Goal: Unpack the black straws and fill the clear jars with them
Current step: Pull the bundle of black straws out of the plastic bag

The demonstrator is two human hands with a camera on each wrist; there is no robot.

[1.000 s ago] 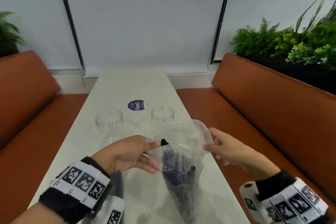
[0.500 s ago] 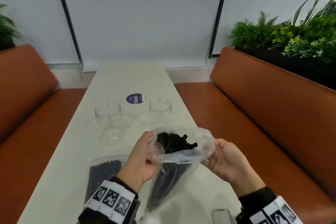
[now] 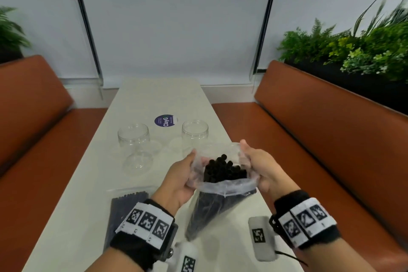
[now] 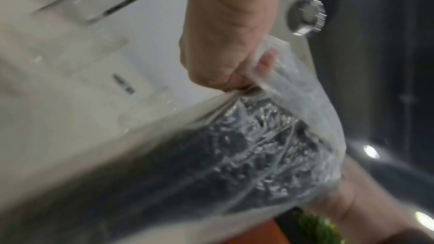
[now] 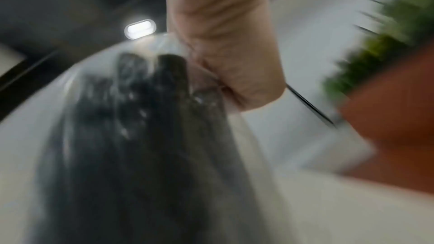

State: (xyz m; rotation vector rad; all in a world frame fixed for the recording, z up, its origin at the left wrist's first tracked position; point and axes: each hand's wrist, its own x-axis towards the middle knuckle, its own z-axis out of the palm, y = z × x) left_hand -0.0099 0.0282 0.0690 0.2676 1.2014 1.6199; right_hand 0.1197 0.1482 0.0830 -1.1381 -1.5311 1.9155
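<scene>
I see my left hand [image 3: 181,180] and right hand [image 3: 261,166] each pinching one side of the mouth of a clear plastic bag [image 3: 223,192], pulling it wide. The bundle of black straws [image 3: 223,169] stands inside, tips showing at the opening. 2 clear round jars [image 3: 133,137] [image 3: 195,130] stand open farther along the pale worktop [image 3: 79,216], well apart from the bag. Between them lies a round purple sticker reading "ClayG" [image 3: 166,120]. A second flat pack of black straws [image 3: 123,207] lies by my left wrist.
</scene>
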